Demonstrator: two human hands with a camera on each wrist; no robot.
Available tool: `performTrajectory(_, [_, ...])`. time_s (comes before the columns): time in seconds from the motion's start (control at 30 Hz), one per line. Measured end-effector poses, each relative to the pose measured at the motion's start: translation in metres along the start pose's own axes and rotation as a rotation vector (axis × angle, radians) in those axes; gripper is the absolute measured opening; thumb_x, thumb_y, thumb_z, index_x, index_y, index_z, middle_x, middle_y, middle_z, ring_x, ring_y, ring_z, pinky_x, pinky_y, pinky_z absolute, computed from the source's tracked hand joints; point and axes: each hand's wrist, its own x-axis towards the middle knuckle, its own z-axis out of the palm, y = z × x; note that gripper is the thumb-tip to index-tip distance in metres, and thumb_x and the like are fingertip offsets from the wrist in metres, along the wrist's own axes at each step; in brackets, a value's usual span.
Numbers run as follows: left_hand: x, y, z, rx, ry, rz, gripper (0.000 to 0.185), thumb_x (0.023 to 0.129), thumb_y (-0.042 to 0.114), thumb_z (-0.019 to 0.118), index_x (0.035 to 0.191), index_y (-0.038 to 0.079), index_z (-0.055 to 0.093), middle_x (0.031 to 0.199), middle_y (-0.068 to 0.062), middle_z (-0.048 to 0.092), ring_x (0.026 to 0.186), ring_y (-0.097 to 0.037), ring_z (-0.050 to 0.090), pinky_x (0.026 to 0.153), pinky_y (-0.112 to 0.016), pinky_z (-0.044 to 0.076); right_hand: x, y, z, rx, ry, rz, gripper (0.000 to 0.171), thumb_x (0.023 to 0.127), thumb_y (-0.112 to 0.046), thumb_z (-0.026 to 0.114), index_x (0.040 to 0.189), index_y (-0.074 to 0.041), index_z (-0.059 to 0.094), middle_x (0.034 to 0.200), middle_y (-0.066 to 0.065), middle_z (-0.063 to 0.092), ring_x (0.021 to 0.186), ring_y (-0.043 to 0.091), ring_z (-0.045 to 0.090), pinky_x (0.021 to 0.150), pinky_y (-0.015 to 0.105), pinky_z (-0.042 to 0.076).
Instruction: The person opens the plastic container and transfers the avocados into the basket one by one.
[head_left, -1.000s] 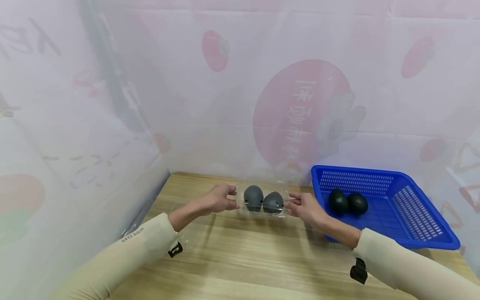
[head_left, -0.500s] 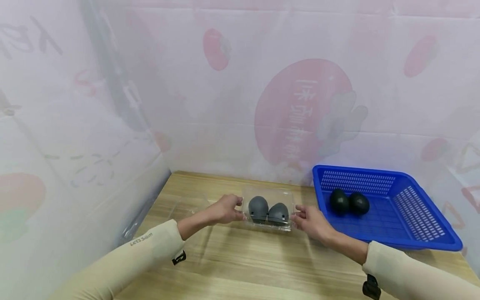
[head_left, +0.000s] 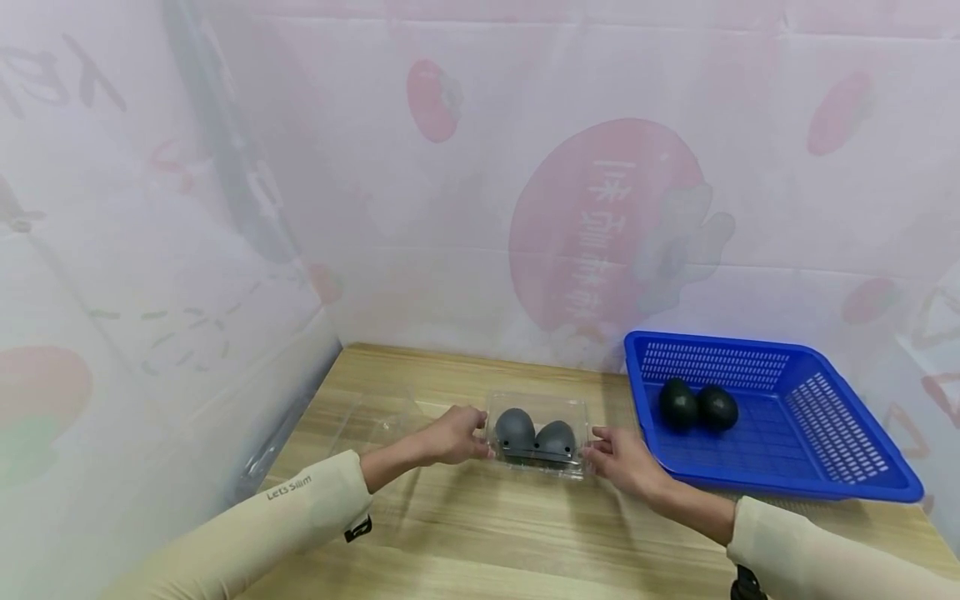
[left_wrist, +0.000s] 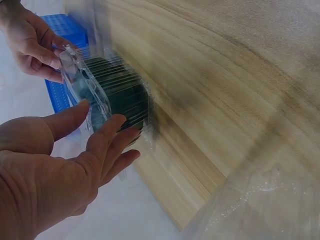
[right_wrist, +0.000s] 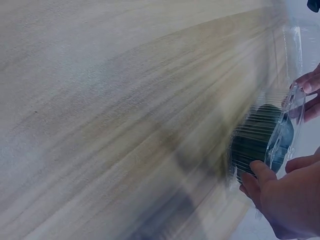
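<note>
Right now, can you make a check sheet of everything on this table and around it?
Surface: wooden table, light grain.
Job's things: clear plastic box with two dark egg-shaped things inside.
Clutter: blue basket with two dark round things; another clear plastic piece lying at the left.
Hands: left hand and right hand each hold one end of the box.
Cables: nothing seen.
Surroundings: thin white sheet walls with red fruit pictures.
</note>
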Motion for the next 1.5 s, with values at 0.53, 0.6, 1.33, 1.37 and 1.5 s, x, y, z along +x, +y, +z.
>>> performTrajectory(0.53, [0.000,0.003,0.002,0.175,-0.023,-0.033,0.072,0.096,0.011,0.080,0.148,-0.021,0.044,0.131,-0.035,0.065,0.109,-0.036,0.075,0.103,-0.046,0.055,-0.002,0.008,0.003,-0.009,0.020,0.035,0.056,0.106,-0.003,0.060,0.149,0.024,0.038,0.129,0.036,0.067,0.114,0.039,0.072,0.088,0.045,0.062])
performTrajectory(0.6, [0.000,0.004,0.002,0.264,-0.019,-0.016,0.077,0.097,0.017,0.080,0.151,-0.020,0.040,0.116,-0.032,0.072,0.103,-0.037,0.075,0.105,-0.049,0.054,-0.002,0.009,0.002,0.005,0.010,0.050,0.058,0.106,-0.005,0.061,0.150,0.024,0.036,0.131,0.037,0.065,0.114,0.039,0.072,0.089,0.047,0.062])
performTrajectory(1.33, [0.021,0.052,0.027,0.794,0.163,0.472,0.040,0.099,0.028,0.078,0.133,0.009,0.071,0.123,-0.004,0.071,0.115,-0.021,0.067,0.101,-0.037,0.054,-0.011,0.027,-0.011,0.250,-0.298,0.074,0.033,0.099,0.007,0.063,0.124,0.025,0.051,0.105,0.024,0.074,0.094,0.023,0.073,0.085,0.039,0.063])
performTrajectory(1.37, [0.023,0.054,0.030,0.803,0.165,0.493,0.037,0.098,0.027,0.079,0.130,0.009,0.073,0.118,-0.003,0.072,0.111,-0.020,0.067,0.099,-0.036,0.054,-0.011,0.028,-0.010,0.271,-0.311,0.082,0.027,0.099,0.007,0.062,0.120,0.022,0.054,0.105,0.024,0.075,0.095,0.023,0.073,0.085,0.038,0.063])
performTrajectory(1.5, [0.028,0.060,0.041,0.840,0.151,0.532,0.028,0.095,0.026,0.081,0.119,0.012,0.077,0.105,0.001,0.070,0.098,-0.015,0.066,0.087,-0.032,0.055,-0.012,0.033,-0.009,0.345,-0.335,0.111,0.012,0.102,0.007,0.059,0.111,0.016,0.059,0.106,0.023,0.076,0.096,0.022,0.074,0.088,0.037,0.062])
